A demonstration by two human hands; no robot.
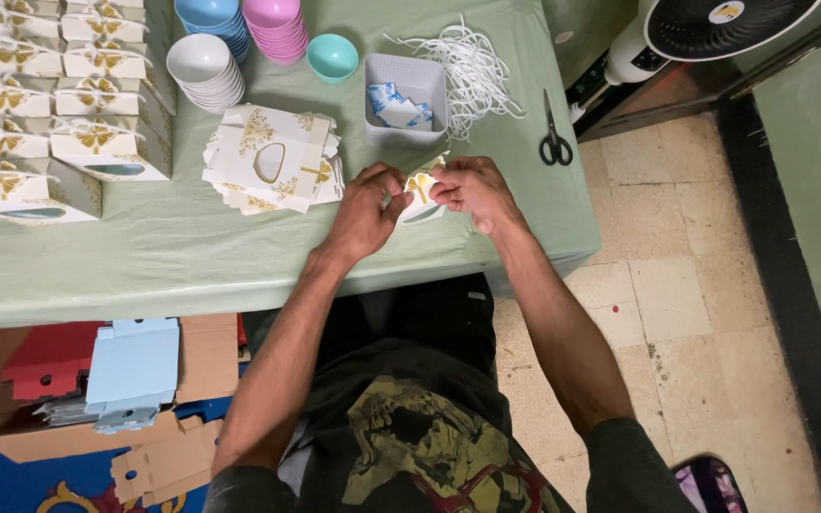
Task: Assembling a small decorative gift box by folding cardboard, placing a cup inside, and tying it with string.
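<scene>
1. We are holding a small white favour box (422, 193) with gold print between both hands, just over the near edge of the green table (182, 256).
2. Our left hand (368, 211) is closing on the box's left side – thumb and fingers are pinching it – while our right hand (472, 190) is gripping its right side and top, fingertips curling inward.
3. The box is lying directly between the two hands, equally near both; its long axis, as far as we can tell, is running away from us.
4. Left of the left hand, a stack of flat box blanks (273, 159) is lying.
5. Beyond the hands are sitting a white basket (405, 100), white cords (472, 66) – and scissors (554, 141) to the right.
</scene>
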